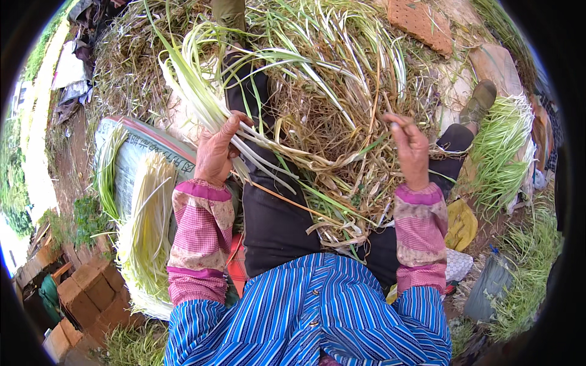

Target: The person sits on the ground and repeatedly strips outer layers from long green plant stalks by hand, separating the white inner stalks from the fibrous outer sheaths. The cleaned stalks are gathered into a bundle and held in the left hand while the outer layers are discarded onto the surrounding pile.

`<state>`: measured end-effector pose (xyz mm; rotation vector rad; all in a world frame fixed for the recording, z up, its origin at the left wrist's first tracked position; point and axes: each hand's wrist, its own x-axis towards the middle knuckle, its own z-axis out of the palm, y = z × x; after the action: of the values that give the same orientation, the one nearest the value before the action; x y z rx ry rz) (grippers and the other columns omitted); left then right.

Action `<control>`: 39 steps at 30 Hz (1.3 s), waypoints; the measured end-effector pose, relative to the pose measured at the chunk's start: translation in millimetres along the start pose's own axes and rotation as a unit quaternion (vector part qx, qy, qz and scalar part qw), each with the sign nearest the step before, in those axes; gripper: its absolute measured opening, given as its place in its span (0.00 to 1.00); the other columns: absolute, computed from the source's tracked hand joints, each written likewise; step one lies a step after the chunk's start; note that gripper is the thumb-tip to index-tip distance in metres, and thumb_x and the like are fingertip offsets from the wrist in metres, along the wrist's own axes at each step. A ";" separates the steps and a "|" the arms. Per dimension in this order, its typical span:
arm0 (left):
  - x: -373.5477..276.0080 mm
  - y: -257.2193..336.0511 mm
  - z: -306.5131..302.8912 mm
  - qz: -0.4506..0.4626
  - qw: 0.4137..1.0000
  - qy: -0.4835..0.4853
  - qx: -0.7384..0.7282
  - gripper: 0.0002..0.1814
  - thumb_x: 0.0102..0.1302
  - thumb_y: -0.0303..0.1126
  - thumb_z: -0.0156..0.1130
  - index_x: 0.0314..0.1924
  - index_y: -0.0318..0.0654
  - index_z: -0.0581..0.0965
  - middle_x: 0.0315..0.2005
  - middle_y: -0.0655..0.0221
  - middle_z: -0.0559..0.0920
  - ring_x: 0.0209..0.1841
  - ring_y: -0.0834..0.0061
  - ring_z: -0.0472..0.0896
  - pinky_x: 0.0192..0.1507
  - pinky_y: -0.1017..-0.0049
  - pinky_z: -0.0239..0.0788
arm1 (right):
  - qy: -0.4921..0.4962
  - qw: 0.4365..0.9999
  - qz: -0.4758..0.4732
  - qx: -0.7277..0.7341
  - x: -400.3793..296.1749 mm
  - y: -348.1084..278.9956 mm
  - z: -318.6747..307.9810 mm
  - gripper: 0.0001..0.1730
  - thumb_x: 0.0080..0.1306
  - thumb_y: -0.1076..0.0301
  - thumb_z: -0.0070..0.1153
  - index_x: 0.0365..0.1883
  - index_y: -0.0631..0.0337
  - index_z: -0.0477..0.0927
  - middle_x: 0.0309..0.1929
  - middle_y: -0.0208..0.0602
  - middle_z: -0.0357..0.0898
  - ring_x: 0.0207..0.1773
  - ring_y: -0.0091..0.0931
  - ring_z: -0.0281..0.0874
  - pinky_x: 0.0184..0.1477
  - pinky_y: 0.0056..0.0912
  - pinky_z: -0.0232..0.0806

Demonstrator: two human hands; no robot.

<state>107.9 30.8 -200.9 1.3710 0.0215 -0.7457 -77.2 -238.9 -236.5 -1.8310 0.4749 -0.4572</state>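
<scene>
My left hand [219,148] is closed around a bunch of long, pale green and white leafy stalks [201,98], which fans out up and away from me. Some white stalk ends and dry, brown leaves trail from it over my dark trouser leg. Over the heap of dry leaves and stalks [329,137] between my legs is my right hand [407,146], its fingers curled near a thin, dry strand. Whether the fingertips pinch that strand, I cannot tell. Loose white and green stalks [320,78] lie on the far side of the heap.
At my left, a printed plastic sack [183,160] lies beside a pile of pale yellow stalks [149,219] and a green bundle [107,174]. Bricks [87,293] are stacked at lower left. On the right are a green-and-white stalk pile [503,142], a yellow bag [460,224] and a grey bag [487,286].
</scene>
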 end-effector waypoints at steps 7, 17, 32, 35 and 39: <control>-16.2 16.2 20.5 0.045 0.996 -0.064 -0.053 0.12 0.57 0.38 0.58 0.34 0.36 0.72 0.25 0.67 0.78 0.25 0.80 0.76 0.26 0.84 0.69 | -0.370 0.873 0.049 0.314 24.9 -47.1 161.6 0.32 0.63 0.43 0.33 0.46 0.65 0.69 0.28 0.26 0.71 0.34 0.18 0.67 0.38 0.21 0.61; 50.6 86.1 -62.5 0.148 0.971 0.186 -0.022 0.08 0.59 0.36 0.55 0.32 0.41 0.71 0.20 0.73 0.76 0.13 0.88 0.64 0.10 0.88 0.46 | -0.269 0.952 -0.089 -0.114 -88.5 -3.6 92.4 0.13 0.61 0.56 0.42 0.26 0.56 0.66 0.11 0.39 0.67 0.16 0.39 0.68 0.18 0.38 0.59; -4.6 207.4 -78.0 0.290 0.954 0.069 -0.035 0.19 0.64 0.37 0.46 0.51 0.32 0.65 0.24 0.73 0.75 0.30 0.81 0.71 0.29 0.83 0.67 | -0.237 0.964 0.060 -0.106 -95.3 4.5 -9.4 0.24 0.56 0.53 0.52 0.44 0.62 0.73 0.36 0.40 0.72 0.41 0.34 0.70 0.44 0.32 0.61; -8.9 110.2 -25.9 0.219 0.971 -0.027 -0.087 0.21 0.64 0.38 0.46 0.53 0.34 0.63 0.20 0.78 0.72 0.25 0.84 0.68 0.27 0.82 0.65 | -0.141 0.979 0.060 -0.134 -52.7 -9.8 -19.8 0.18 0.57 0.55 0.51 0.30 0.64 0.77 0.29 0.38 0.73 0.31 0.30 0.72 0.35 0.29 0.63; -14.0 -6.0 56.5 0.107 0.972 0.064 -0.197 0.13 0.62 0.36 0.51 0.41 0.34 0.70 0.16 0.73 0.71 0.28 0.75 0.74 0.34 0.79 0.68 | -0.043 0.984 -0.039 -0.171 16.0 8.0 2.3 0.11 0.56 0.60 0.52 0.31 0.59 0.77 0.28 0.38 0.74 0.32 0.32 0.73 0.35 0.31 0.65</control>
<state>71.5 -12.7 -186.8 1.0190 0.1150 -0.4413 -63.2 -247.8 -243.6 -2.1965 0.4434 -0.3637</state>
